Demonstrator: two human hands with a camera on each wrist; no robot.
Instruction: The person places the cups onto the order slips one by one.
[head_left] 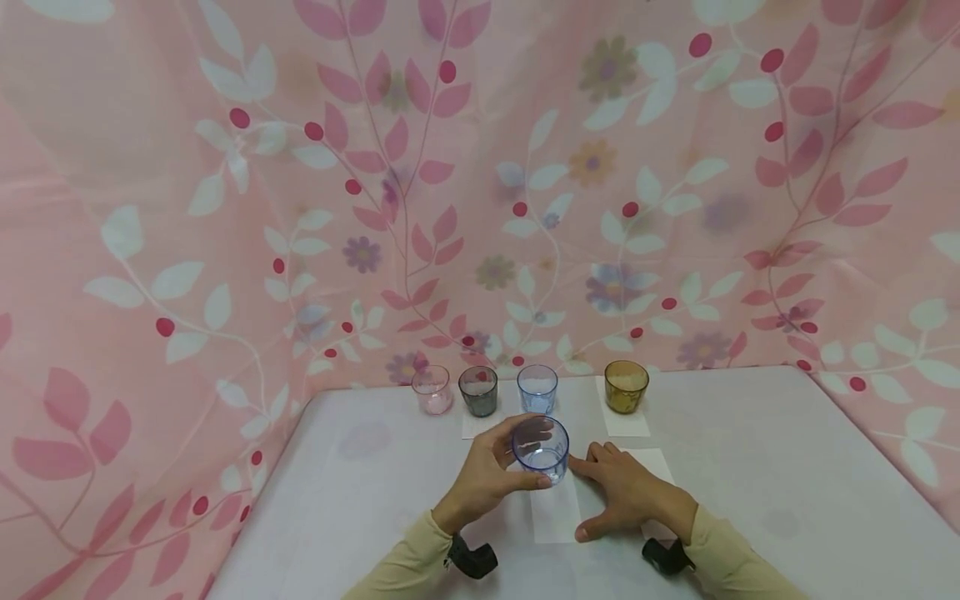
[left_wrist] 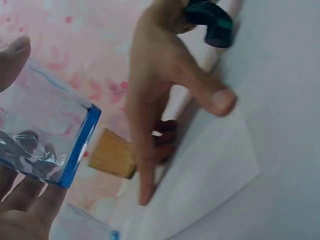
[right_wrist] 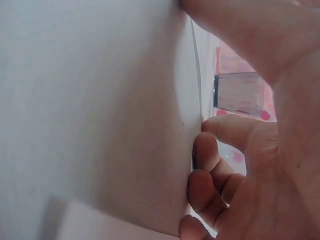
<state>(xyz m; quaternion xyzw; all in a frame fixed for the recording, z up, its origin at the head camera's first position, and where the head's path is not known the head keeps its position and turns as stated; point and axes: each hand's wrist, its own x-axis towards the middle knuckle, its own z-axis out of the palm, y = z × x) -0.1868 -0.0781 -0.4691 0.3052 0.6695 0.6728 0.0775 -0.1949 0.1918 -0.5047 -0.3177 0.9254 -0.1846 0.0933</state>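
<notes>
A clear blue plastic cup [head_left: 541,447] is gripped by the left hand [head_left: 489,477], fingers curled round its wall, and held tilted just above the white paper sheet [head_left: 556,512] at the front of the table [head_left: 787,467]. The right hand [head_left: 626,493] is laid flat on the table beside it, fingers straight and slightly apart, holding nothing. Pink [head_left: 432,389], grey [head_left: 478,391], blue [head_left: 537,388] and amber [head_left: 626,386] cups are already lined up along the back edge; judging by this, the held cup is yet to be set down.
</notes>
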